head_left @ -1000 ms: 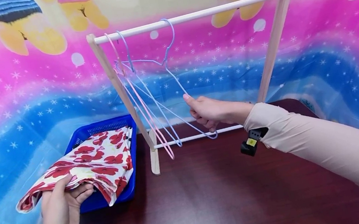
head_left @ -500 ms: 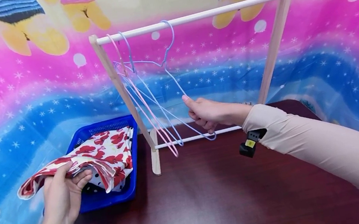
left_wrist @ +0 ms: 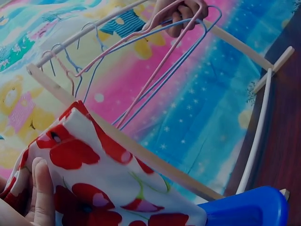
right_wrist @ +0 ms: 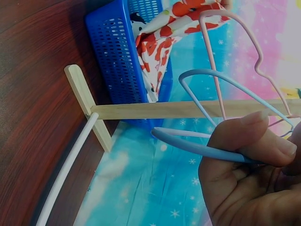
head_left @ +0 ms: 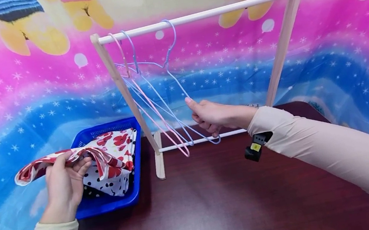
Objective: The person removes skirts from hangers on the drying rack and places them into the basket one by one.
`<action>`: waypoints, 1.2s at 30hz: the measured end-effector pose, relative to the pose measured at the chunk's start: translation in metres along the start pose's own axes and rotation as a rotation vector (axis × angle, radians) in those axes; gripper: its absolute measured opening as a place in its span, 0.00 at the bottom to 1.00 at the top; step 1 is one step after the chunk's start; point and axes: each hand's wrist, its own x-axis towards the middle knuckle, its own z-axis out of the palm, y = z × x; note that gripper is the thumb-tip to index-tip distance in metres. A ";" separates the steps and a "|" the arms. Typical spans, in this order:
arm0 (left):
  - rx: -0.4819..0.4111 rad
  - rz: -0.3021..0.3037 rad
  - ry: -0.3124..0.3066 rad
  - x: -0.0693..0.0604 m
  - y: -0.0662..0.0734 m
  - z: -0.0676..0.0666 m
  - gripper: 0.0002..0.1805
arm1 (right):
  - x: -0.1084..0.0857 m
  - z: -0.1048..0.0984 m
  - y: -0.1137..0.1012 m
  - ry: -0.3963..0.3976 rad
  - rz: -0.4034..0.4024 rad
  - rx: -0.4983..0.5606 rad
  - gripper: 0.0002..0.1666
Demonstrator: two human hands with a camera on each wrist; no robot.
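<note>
In the head view my left hand [head_left: 64, 185] pinches a folded cloth with red flowers on white [head_left: 119, 141], thumb on top and fingers beneath. Part of the cloth is lifted, while its far end lies over the blue basket [head_left: 135, 195]. My right hand [head_left: 210, 115] grips one side of a blue hanger [head_left: 175, 78] whose hook sits on the rack's top rail. The right wrist view shows the thumb and fingers around that hanger [right_wrist: 202, 149]. To its left hang another blue hanger [head_left: 134, 53] and a pink hanger [head_left: 124, 57].
The wooden rack [head_left: 280, 48] has a white top rail and a white lower bar [head_left: 236, 133]. White cloth with black dots [head_left: 106, 183] lies in the basket beneath the flowered one. A dark red-brown table [head_left: 223, 195] bears everything, with a printed curtain [head_left: 218, 56] behind.
My left hand has raised the near end of the flowered cloth, uncovering the dotted cloth. The right hand has shifted slightly left with its hanger, and the pink hanger's lower end has swung right.
</note>
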 end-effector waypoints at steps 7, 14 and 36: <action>0.014 0.030 0.022 0.017 -0.002 0.009 0.12 | 0.000 0.001 -0.001 0.001 0.006 0.016 0.40; -0.006 0.022 0.056 0.040 0.000 0.020 0.13 | 0.001 0.001 0.000 0.000 0.005 0.014 0.40; 0.096 -0.070 0.221 0.089 -0.007 0.025 0.17 | 0.011 0.019 -0.008 0.083 0.055 0.037 0.40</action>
